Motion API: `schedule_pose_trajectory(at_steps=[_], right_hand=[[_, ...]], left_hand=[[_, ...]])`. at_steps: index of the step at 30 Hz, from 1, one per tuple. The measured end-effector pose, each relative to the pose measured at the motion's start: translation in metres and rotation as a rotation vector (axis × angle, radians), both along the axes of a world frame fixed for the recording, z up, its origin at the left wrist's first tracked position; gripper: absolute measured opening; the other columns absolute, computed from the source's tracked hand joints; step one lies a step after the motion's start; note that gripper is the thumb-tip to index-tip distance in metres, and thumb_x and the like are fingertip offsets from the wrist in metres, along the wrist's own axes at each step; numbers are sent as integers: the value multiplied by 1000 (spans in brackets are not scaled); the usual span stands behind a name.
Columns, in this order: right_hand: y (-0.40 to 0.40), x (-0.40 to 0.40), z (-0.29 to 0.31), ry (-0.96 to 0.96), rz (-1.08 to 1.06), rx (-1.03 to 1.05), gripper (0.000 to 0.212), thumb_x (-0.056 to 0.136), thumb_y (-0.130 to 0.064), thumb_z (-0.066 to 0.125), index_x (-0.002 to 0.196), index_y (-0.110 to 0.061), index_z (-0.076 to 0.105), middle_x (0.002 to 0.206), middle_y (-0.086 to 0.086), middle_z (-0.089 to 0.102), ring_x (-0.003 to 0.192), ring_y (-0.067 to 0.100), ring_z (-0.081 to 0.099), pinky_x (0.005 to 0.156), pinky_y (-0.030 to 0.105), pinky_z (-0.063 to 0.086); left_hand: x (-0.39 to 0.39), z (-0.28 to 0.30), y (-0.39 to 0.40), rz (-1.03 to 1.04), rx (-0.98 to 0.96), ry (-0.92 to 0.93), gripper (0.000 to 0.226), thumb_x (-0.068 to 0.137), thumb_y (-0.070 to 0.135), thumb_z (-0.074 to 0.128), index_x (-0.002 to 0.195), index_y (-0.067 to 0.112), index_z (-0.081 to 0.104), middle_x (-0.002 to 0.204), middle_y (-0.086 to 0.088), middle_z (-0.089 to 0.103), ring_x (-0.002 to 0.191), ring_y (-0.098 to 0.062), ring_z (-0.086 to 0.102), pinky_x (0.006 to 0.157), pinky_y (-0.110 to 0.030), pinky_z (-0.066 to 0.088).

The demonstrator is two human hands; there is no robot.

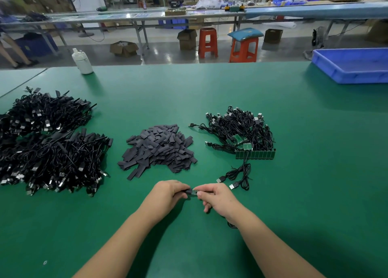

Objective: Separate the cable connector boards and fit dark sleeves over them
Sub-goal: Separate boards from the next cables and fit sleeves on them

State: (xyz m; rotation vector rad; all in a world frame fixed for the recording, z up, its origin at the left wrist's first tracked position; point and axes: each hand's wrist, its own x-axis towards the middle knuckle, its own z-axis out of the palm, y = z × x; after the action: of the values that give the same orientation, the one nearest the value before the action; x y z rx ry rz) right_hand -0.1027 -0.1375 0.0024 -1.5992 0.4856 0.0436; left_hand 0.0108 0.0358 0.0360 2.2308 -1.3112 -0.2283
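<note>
Here, far to the left of the grip, two heaps of finished black cables lie on the green worktop, with a white bottle standing well beyond them. Ahead of the grip and slightly left sits a pile of dark sleeves. At the near middle, the left hand pinches a dark sleeve between thumb and fingers, while the right hand pinches a small green connector board at its other end; both hands are clamped on their pieces, fingertips almost touching, and the sleeve's mouth meets the board's end. How far the board sits inside I cannot tell. A black cable loop shows under the right wrist. Ahead and to the right of the grip lies a bundle of unsleeved cables with a joined strip of green boards at its near edge. Far right and beyond rests a blue tray.
</note>
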Motion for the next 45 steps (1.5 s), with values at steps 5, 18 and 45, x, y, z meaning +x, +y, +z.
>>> schedule_pose_trajectory(at_steps=[5,18,45], right_hand=[[0,0,-1,6,8,-5,17,94,-11,66,103,-24,72,66,2,63,51,15,61,59,25,53],[5,2,-2,10,30,-107,18,93,-9,66,103,-23,73,66,-2,58,45,10,57,56,23,53],[5,6,13,87,99,98,25,102,-5,50,122,4,60,92,13,70,73,16,72,60,25,58]], left_hand=[[-4,-4,-1,40,33,18,20,90,24,68,110,21,73,97,5,71,87,-10,63,77,-12,42],[-13,-1,-5,112,190,-48,20,97,29,56,111,27,70,96,0,68,93,-18,62,82,-28,46],[-22,-5,-3,76,-47,-17,18,95,20,63,109,18,74,96,0,71,89,-16,65,83,-30,50]])
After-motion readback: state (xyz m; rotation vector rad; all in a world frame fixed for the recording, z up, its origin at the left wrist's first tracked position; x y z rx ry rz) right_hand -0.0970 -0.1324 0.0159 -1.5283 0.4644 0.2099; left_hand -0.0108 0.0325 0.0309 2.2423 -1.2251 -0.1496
